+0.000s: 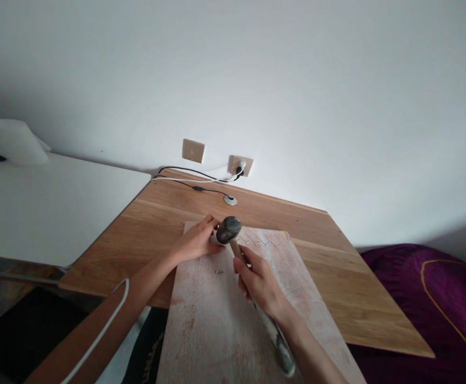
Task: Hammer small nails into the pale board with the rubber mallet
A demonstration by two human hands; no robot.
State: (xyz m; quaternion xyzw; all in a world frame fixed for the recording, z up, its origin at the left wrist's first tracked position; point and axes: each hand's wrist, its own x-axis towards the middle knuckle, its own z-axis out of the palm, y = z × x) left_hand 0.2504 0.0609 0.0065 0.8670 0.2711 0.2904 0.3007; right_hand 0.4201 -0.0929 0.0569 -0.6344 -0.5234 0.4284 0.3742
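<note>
The right hand is wrapped around the handle of a mallet, its fingers curled closed on the shaft a little below the head. The left hand rests at the far left part of a board, fingers bent and thumb reaching toward them; the mallet head covers their tips from this view, so whether they pinch anything cannot be told. The head is dark, blunt and rounded, while the handle shows bare wood near it and a mottled dark-and-pale grip lower down. The board is flat, with a whitish, worn face and reddish-brown streaks. A row of thin nails stands along its far part, right of the mallet head, and a small metal piece lies nearer the person. Beneath is a smooth, grained wooden table, whose near edge the board overhangs. Bare wood stretches right of the board to the table's slanting edge; behind, cables run along the wall side, well apart from both hands.
</note>
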